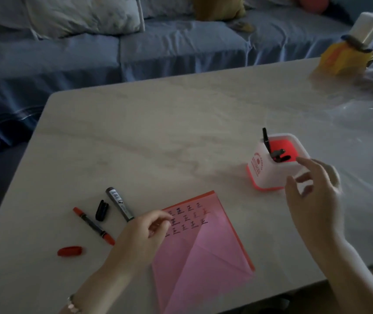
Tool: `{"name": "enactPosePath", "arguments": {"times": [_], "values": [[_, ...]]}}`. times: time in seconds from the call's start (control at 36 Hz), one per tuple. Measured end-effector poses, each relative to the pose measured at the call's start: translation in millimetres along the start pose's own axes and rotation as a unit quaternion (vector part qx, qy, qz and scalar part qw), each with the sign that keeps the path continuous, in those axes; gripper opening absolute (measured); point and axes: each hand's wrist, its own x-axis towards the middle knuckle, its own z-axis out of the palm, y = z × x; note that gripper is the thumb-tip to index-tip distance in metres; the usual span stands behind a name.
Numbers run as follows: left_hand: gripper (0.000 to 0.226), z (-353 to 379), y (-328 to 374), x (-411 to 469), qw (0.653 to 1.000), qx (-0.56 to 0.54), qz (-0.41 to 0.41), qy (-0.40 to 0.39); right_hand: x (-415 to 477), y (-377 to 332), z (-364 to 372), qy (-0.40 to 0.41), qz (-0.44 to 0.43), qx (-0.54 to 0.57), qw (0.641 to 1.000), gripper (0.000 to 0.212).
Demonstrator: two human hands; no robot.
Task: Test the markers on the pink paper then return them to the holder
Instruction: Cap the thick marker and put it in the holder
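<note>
Pink paper (203, 241) overhangs the table's (158, 132) near edge

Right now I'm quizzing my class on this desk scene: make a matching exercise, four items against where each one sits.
Items:
1. red cap
2. black cap
3. pen holder
4. right hand

Places:
A. between the red marker and the grey marker
B. nearest the table's left edge, alone
C. beside the holder, fingers spread
D. beyond the pink paper, to its right

Pairs: 1-B, 2-A, 3-D, 4-C
</note>
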Motion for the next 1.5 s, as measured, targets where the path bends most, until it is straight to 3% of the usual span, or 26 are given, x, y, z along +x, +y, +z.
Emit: {"name": "enactPosePath", "arguments": {"times": [0.08, 0.22, 0.28, 0.39, 0.47, 0.61, 0.72, 0.94, 1.11, 1.19, 1.28, 1.33, 1.39, 1.5], "values": [[0.024, -12, -12, -4, 0.999, -0.005, -0.008, 0.033, -28, -18, 8, -0.037, -0.028, 0.026, 0.999, 0.025], [0.027, -40, -37, -15, 0.996, -0.003, -0.019, 0.086, -62, -58, 63, -0.284, -0.059, 0.046, 0.956, 0.015], [0.031, -52, -49, -20, 0.993, 0.007, -0.024, 0.115, -68, -82, 90, -0.347, -0.071, 0.039, 0.934, 0.016], [0.028, -73, -66, -29, 0.986, 0.016, -0.048, 0.156, -67, -134, 139, -0.404, -0.099, 0.029, 0.909, 0.028], [0.028, -86, -74, -34, 0.982, 0.006, -0.072, 0.172, -63, -165, 171, -0.429, -0.116, -0.041, 0.895, 0.035], [0.017, -98, -77, -33, 0.978, 0.013, -0.075, 0.196, -67, -183, 194, -0.468, -0.103, -0.123, 0.869, 0.026], [0.015, -100, -73, -20, 0.975, 0.048, -0.059, 0.209, -68, -177, 182, -0.472, -0.089, -0.097, 0.872, 0.025], [0.027, -82, -69, 24, 0.964, 0.188, -0.065, 0.177, -58, -143, 124, -0.451, -0.003, 0.060, 0.890, 0.020], [0.025, -62, -73, 37, 0.951, 0.248, -0.059, 0.175, -53, -117, 99, -0.430, 0.007, 0.070, 0.900, 0.015], [0.022, -57, -73, 34, 0.956, 0.217, -0.067, 0.185, -55, -105, 94, -0.426, 0.024, 0.093, 0.900, 0.015], [0.005, -56, -70, 25, 0.963, 0.175, -0.048, 0.201, -59, -98, 90, -0.411, 0.038, 0.117, 0.903, 0.015], [0.009, -53, -66, 19, 0.970, 0.126, -0.030, 0.206, -62, -94, 88, -0.395, 0.051, 0.139, 0.907, 0.016], [0.003, -48, -55, 10, 0.976, 0.025, -0.036, 0.213, -63, -92, 83, -0.373, 0.064, 0.168, 0.910, 0.016], [0.016, -39, -31, -8, 0.966, -0.170, -0.041, 0.190, -63, -95, 69, -0.309, 0.116, 0.296, 0.896, 0.018]]}}
